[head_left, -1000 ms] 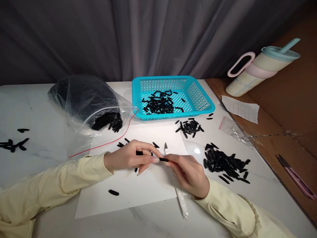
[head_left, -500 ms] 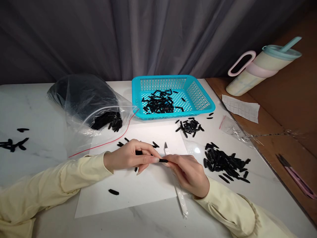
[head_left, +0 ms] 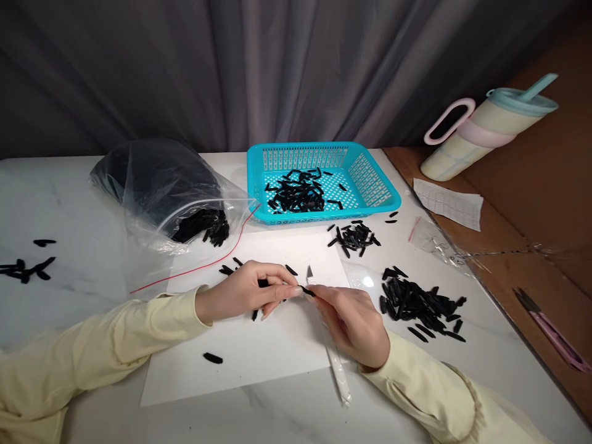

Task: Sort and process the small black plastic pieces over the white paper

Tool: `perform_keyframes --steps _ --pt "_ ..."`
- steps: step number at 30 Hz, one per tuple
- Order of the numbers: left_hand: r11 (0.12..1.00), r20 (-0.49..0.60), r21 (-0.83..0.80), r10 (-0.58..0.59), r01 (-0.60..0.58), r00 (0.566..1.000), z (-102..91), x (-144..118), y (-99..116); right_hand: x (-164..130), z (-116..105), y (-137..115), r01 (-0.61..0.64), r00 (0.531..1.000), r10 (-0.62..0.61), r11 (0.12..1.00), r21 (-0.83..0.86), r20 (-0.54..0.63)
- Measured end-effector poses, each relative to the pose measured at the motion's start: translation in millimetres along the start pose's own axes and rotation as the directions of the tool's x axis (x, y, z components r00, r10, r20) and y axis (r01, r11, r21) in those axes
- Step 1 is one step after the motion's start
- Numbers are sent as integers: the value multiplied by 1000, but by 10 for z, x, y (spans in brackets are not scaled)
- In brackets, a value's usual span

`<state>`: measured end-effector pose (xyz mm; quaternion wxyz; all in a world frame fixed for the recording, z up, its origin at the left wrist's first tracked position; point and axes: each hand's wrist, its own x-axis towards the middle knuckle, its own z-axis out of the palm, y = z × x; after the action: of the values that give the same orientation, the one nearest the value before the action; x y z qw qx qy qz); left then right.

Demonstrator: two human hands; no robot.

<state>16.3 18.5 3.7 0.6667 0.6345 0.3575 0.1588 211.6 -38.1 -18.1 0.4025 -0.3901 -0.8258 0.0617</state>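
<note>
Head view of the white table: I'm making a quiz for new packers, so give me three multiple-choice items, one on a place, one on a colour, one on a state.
1. Where does the turquoise perforated plastic basket stand?
A. at the table's far side, beside the clear plastic zip bag
B. on the brown floor
C. on the white paper sheet

2. What colour are the person's sleeves?
A. grey
B. pale yellow
C. red

3. How is the small black plastic piece held?
A. lying loose in the basket
B. sealed in the bag
C. pinched between left hand and right hand

Answers: 1 A, it stands past the sheet, next to the bag; 2 B, both forearms show that colour; 3 C, fingertips of both hands meet on it.
</note>
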Motion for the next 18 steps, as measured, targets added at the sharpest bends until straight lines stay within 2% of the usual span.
perform_keyframes --steps 4,11,18 --pt "1000 -18 -4 10 -10 1000 9 -10 -1 -4 9 8 36 999 -36 999 -9 26" --pt "994 -9 -108 -19 18 1000 -35 -7 6 -15 9 7 13 1000 -13 1000 -8 14" --pt "994 -7 -109 -4 4 1000 -41 -11 20 -19 11 7 23 999 -23 1000 12 30"
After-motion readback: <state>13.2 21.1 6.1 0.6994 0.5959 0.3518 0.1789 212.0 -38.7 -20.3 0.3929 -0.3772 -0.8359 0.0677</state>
